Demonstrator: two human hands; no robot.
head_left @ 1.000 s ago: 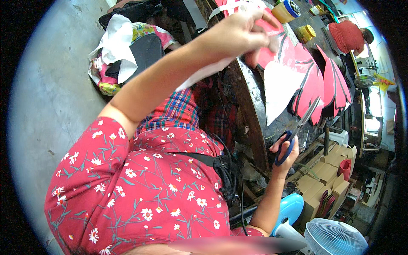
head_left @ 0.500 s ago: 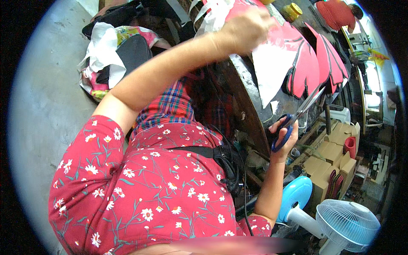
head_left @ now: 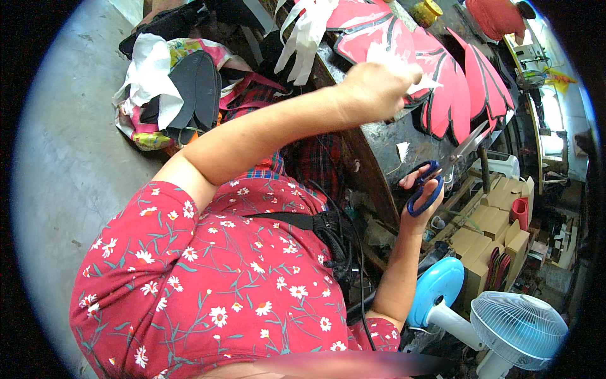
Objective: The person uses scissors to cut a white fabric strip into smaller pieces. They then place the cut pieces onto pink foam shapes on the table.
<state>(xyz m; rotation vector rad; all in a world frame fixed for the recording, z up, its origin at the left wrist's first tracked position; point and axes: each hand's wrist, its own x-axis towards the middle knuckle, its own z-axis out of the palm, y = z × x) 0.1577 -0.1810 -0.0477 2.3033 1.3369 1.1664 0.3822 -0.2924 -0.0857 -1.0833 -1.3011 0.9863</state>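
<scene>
The person sits close against a dark, scuffed workbench (head_left: pixel 385 142), leaning over it so both arms reach the work. The left hand (head_left: pixel 372 91) is raised over the bench and closed on a white scrap of sheet material (head_left: pixel 413 76), pinching it up off the surface, probably so its edge hangs free for the blades. The right hand (head_left: pixel 421 189) sits lower, at the bench's near edge, with thumb and fingers threaded through the blue loops of a pair of scissors (head_left: pixel 445 167); the grip is closed around the handles, and the steel blades point up and away toward the red pieces (whether the blades themselves are parted I cannot tell from here).

Spread across the bench just beyond the left hand are red fan-shaped cut-outs (head_left: pixel 442 88) with dark edges, overlapping one another like petals, which keeps them within easy reach. A small white offcut (head_left: pixel 402 150) lies on the bench between the two hands.

On the floor to the right stand a blue and white fan (head_left: pixel 505 322) and stacked cardboard boxes (head_left: pixel 492 234). To the left, a heap of bags and dark sole-shaped pieces (head_left: pixel 189 88) rests beside the bench.
</scene>
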